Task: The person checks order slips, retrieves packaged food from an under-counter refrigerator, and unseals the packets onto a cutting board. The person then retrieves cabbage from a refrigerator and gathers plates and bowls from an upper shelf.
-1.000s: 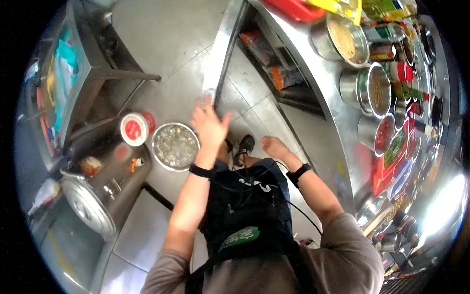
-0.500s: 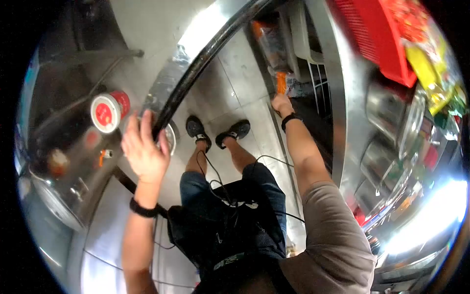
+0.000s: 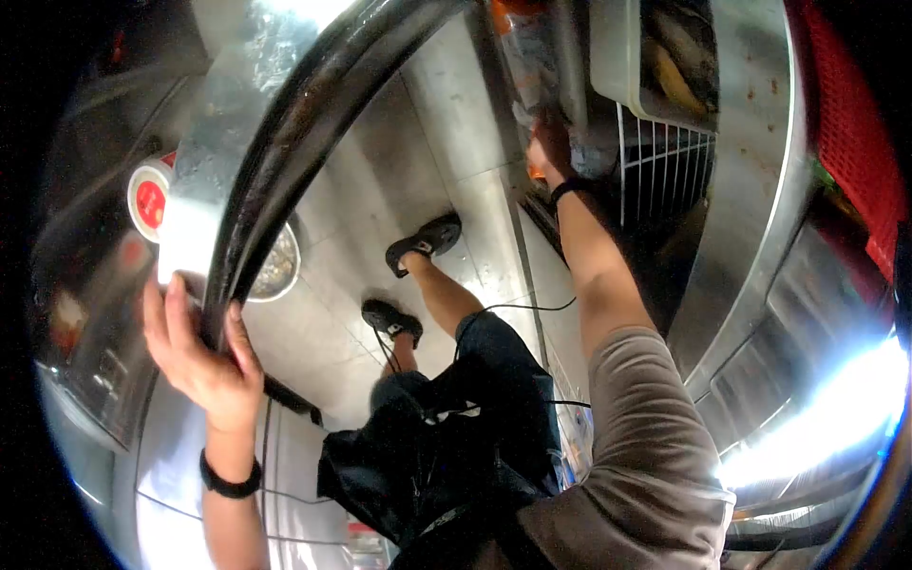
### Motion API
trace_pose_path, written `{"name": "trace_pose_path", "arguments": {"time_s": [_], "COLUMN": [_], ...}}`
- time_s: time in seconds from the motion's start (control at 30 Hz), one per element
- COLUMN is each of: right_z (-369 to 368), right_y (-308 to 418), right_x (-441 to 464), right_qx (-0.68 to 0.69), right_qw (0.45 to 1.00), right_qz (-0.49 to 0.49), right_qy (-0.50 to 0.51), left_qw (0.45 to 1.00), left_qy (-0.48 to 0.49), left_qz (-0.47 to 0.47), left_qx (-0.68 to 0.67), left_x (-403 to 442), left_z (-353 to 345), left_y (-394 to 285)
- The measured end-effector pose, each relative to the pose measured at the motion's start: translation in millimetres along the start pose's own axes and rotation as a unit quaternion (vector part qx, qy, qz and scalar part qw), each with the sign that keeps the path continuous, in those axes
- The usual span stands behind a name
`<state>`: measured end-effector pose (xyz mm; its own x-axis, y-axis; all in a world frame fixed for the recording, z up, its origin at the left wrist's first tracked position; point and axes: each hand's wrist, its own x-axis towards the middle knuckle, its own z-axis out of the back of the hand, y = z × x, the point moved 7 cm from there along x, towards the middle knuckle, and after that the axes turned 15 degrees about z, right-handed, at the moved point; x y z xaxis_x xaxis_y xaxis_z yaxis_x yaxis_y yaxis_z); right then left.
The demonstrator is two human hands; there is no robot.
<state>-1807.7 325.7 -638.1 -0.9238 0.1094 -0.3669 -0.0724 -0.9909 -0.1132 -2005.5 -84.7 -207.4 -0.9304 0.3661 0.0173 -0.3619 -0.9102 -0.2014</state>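
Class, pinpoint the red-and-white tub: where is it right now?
In the head view, the red-and-white tub is near the picture's left edge, just above the person's left hand and partly hidden by the shiny panel.

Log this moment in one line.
left hand: on door edge | right hand: at plastic packet, grip unclear | tub: partly hidden

Looking down, I have room over the floor tiles [image 3: 380,190] toward 12 o'clock, between the black-edged steel panel [image 3: 313,104] at 11 and the plastic-wrapped package [image 3: 527,62] at 1. The white wire rack [image 3: 655,171] bars my way at 2, the pale bin [image 3: 613,52] just beyond. The panel partly blocks my path to the bowl [image 3: 279,268] at 9.
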Motion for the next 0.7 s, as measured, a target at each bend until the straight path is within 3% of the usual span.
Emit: {"name": "trace_pose_path", "arguments": {"time_s": [0.03, 0.13, 0.2, 0.33, 0.4, 0.43, 0.53, 0.6, 0.63, 0.67, 0.7], "right_z": [-42.6, -63.9, -57.4, -103.9, -110.9, -131.9, -22.4, -36.8, -24.2, -24.3, -29.6], "right_y": [-25.0, -16.7, -0.9, -3.6, 2.9, -5.5, 30.1, 22.1, 23.1, 22.4, 8.9], "right_x": [9.7, 5.1, -23.7, -71.5, -80.9, -92.1, -77.1, -80.2, -83.0, -82.5, -85.1], "right_qx": [0.209, 0.144, 0.074, 0.12, 0.139, 0.373, 0.218, 0.277, 0.066, 0.063, 0.114], "right_qw": [0.975, 0.984, 0.995, 0.989, 0.985, 0.913, 0.954, 0.946, 0.995, 0.995, 0.978], "right_qz": [-0.068, -0.035, -0.018, -0.055, -0.053, -0.149, -0.049, -0.089, -0.047, -0.046, -0.145], "right_qy": [-0.025, 0.095, 0.061, -0.069, -0.082, -0.065, 0.2, 0.141, 0.051, 0.056, 0.1], "left_qw": [1.0, 1.0, 1.0, 1.0, 0.999, 1.0, 0.999, 0.999, 1.0, 0.999, 0.999], "left_qy": [0.005, 0.006, 0.011, 0.01, 0.018, 0.015, 0.02, 0.018, 0.016, 0.006, 0.015], "left_qz": [-0.006, -0.014, -0.009, -0.01, -0.021, -0.014, -0.008, -0.016, -0.01, -0.046, -0.038], "left_qx": [0.014, 0.005, -0.002, 0.009, 0.019, -0.005, -0.027, -0.028, 0.002, 0.007, -0.014], "left_x": [2.6, 6.3, 5.8, 9.6, 9.5, 6.4, 7.2, 6.2, 8.8, 8.6, 8.9], "left_z": [-0.3, -1.1, -0.9, -1.1, -2.4, -0.5, -1.1, -2.8, -2.7, -4.6, -7.2], "left_y": [3.4, 6.9, 7.7, 11.2, 14.1, 15.1, 14.8, 17.2, 14.8, 19.3, 28.0]}}
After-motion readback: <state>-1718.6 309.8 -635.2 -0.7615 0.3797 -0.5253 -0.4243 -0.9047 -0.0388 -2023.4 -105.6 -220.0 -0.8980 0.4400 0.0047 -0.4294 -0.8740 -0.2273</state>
